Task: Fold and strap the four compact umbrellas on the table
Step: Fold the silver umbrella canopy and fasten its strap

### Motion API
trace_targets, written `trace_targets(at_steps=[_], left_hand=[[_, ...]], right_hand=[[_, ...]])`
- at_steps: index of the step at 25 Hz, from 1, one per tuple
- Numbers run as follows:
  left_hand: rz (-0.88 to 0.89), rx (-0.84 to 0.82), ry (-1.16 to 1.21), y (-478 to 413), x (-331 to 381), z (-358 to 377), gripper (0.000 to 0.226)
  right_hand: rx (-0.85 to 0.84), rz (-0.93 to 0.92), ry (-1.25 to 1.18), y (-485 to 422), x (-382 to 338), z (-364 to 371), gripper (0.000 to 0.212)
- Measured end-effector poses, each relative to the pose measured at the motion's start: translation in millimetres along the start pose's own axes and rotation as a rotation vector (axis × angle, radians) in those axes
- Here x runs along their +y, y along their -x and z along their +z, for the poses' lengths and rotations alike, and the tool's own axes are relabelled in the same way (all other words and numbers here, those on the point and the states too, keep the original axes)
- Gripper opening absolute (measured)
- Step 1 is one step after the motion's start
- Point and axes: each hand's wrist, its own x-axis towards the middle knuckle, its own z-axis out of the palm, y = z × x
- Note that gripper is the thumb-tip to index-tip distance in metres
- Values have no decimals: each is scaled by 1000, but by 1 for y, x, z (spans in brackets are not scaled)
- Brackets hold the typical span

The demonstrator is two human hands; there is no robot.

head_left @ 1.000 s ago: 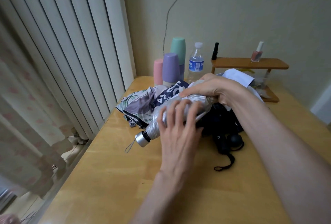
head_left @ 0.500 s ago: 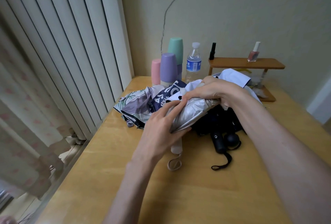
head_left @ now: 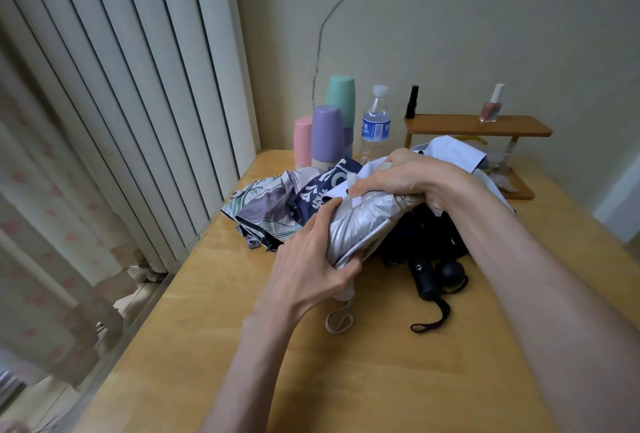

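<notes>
Grips the silver umbrella (head_left: 367, 225) in both hands over the middle of the table (head_left: 346, 380), a little toward its far edge. Wraps the left hand (head_left: 308, 270) round the near end of the bunched canopy, with fingers curled over the top and thumb tucked under the lower fold. Closes the right hand (head_left: 401, 180) over the far end from above, with fingers curled tight and thumb tip beside a small pale tab (head_left: 356, 202) on the fabric. Lets the pale handle (head_left: 345, 292) with its wrist loop hang out below the left hand, down to the table. Has the black umbrella (head_left: 424, 273) just to the right, partly under the right forearm, with handle and cord toward the near edge. Has the floral umbrella (head_left: 263, 207) and the navy umbrella (head_left: 317, 192) loose and crumpled toward the left edge, and white fabric (head_left: 453, 152) behind the right hand. Keeps cups (head_left: 327, 135), a water bottle (head_left: 375, 121) and a wooden shelf (head_left: 478, 124) along the far edge.
</notes>
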Motion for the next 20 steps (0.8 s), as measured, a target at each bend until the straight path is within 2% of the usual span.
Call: trace_targets(at_steps=[2, 5, 8, 13, 16, 20], left_hand=[[-35, -17, 131, -1, -3, -2, 79], [-113, -103, 454, -1, -5, -4, 65], [-228, -135, 633, -2, 3, -1, 46], [-435, 46, 828, -5, -3, -3, 31], [-624, 124, 1090, -8, -1, -3, 38], [-634, 156, 1413, -11, 1, -4, 69]], right_hand=[[11, -23, -11, -2, 1, 1, 55], [-19, -97, -54, -4, -2, 0, 42], [20, -167, -34, -5, -8, 3, 44], [210, -452, -470, -2, 6, 9, 42], [297, -531, -529, 10, 24, 38, 35], [122, -556, -532, 31, 42, 97, 40]])
